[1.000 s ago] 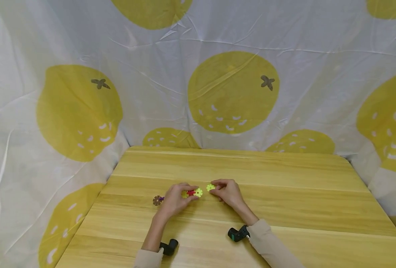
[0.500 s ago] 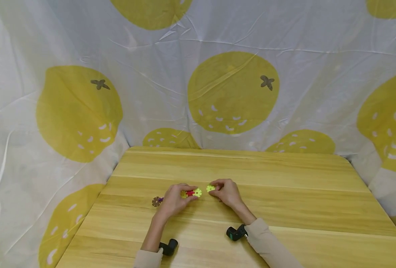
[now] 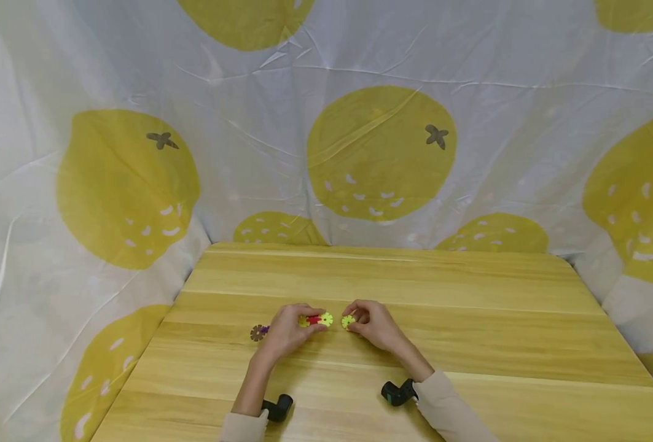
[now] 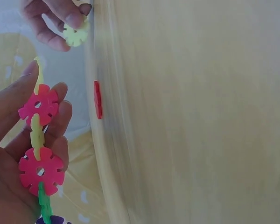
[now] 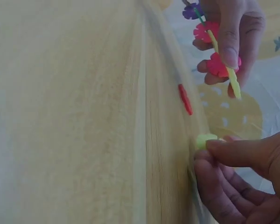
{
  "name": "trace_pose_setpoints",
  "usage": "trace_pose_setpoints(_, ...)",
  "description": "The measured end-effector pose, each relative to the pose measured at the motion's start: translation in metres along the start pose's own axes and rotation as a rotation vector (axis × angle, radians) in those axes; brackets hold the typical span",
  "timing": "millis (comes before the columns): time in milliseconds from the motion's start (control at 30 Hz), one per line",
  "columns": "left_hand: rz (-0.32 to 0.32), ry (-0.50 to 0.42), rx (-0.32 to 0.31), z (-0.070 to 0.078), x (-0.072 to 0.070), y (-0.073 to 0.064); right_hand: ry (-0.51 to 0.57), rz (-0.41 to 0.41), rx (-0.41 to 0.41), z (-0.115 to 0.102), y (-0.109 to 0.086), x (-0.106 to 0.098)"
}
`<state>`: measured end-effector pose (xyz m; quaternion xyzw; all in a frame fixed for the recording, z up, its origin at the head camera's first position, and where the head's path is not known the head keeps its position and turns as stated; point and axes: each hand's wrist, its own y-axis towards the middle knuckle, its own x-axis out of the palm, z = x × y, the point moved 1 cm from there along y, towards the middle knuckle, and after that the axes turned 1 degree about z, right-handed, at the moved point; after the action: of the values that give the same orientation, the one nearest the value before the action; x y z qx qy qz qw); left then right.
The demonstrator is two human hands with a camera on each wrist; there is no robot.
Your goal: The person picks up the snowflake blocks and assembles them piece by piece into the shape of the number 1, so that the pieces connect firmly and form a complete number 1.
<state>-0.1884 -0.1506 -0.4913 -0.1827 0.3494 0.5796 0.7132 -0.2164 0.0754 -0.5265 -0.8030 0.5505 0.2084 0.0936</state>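
Note:
My left hand [image 3: 290, 328] grips a chain of notched plastic snowflake discs [image 4: 41, 171], thumb and fingers holding it near one end. In the left wrist view the chain runs yellow, pink, yellow, pink, green and purple. A brown disc [image 3: 258, 333] shows at its far end in the head view, left of the hand. My right hand [image 3: 378, 325] pinches a single yellow-green snowflake disc [image 3: 348, 321] between thumb and fingers. That disc is a short gap to the right of the chain's yellow end disc [image 3: 326, 318]. The left hand hides the chain's middle in the head view.
A red disc seen edge-on [image 4: 98, 100] appears on the wooden table [image 3: 470, 319] in both wrist views. Black wrist-worn devices [image 3: 398, 393] sit by the sleeves. A curtain printed with yellow fruit [image 3: 381, 153] hangs behind the table.
My right hand has come slightly nearer with its disc, now about level with the chain's end. Its fingers have shifted on the disc. The left hand stays nearly still.

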Motion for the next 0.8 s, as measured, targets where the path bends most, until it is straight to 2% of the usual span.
trace_pose_setpoints(100,-0.024,-0.018,0.009,0.001,0.000,0.000,0.118,-0.035,-0.007,0.000,-0.004,-0.004)
trace_pose_setpoints(200,-0.044,-0.034,0.028,0.002,0.001,0.001,0.184,-0.042,-0.027,-0.002,-0.008,-0.007)
trace_pose_setpoints(400,-0.065,-0.052,0.064,0.004,0.003,0.001,0.246,-0.015,-0.057,-0.007,-0.011,-0.010)
trace_pose_setpoints(800,-0.079,-0.104,0.058,0.008,0.003,0.003,0.307,0.025,-0.083,-0.006,-0.014,-0.010)
